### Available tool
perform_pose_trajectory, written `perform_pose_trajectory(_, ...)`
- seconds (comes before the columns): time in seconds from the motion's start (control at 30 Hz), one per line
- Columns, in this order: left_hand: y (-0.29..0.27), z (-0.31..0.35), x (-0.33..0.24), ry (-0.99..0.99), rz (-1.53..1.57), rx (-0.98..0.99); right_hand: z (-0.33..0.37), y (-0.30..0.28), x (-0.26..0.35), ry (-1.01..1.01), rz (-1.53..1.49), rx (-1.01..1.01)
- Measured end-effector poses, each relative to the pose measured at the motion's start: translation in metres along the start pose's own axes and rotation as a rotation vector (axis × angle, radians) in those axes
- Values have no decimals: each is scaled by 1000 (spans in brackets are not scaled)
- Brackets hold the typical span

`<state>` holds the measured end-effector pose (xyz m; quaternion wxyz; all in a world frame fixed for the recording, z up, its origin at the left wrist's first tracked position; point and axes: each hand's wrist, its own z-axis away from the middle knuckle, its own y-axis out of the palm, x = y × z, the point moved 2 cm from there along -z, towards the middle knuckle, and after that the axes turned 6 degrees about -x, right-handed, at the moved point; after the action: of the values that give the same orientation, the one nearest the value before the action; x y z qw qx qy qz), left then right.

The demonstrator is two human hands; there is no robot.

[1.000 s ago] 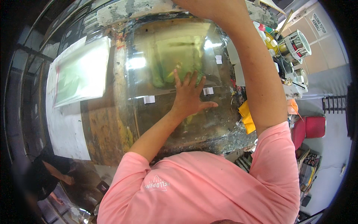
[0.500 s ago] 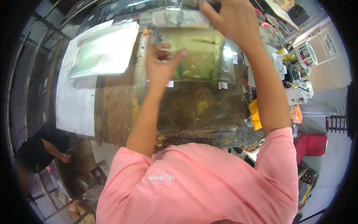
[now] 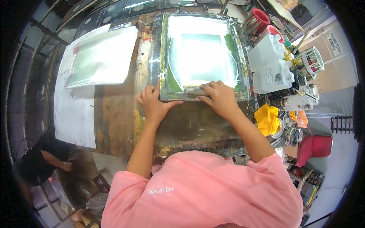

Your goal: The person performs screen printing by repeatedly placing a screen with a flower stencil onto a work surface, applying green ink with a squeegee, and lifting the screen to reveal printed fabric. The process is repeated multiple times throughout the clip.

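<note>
A screen printing frame [image 3: 164,60] lies flat on the worn table, its pale mesh glaring under the light and green along the sides. At its near edge, my right hand [image 3: 220,99] is closed on a squeegee [image 3: 193,90], a narrow bar lying across the mesh; part of it is under my fingers. My left hand [image 3: 155,105] rests at the frame's near left corner, fingers spread, with the thumb stretched along the near edge. Whatever lies beneath the mesh is hidden.
To the left, clear-covered sheets [image 3: 102,57] lie on white paper [image 3: 74,121]. White jugs [image 3: 269,76], a red tub [image 3: 257,22] and a paint can [image 3: 311,60] crowd the right side, with a yellow cloth [image 3: 267,119] nearer. Another person's arm [image 3: 55,159] shows at lower left.
The frame has come down flat over the table. My right hand has moved from the far side to the squeegee at the near edge; my left hand has drawn back to the frame's corner.
</note>
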<state>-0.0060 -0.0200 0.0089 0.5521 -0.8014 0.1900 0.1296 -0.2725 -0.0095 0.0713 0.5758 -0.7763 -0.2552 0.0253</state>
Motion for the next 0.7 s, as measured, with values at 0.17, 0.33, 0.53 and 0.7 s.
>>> perform_pose_trajectory(0.17, 0, -1, 2, 18, 45, 19, -42, 23, -31, -66, 68, -50)
perform_pose_trajectory(0.33, -4, -1, 1, 58, 63, -25, -139, 53, -93, -66, 122, -140)
perform_pose_trajectory(0.53, -7, -2, -2, 90, 74, -94, -230, 36, -142, 12, 69, 166)
perform_pose_trajectory(0.7, -7, -2, -1, 40, 238, -48, -232, 48, -147, -59, 94, -85)
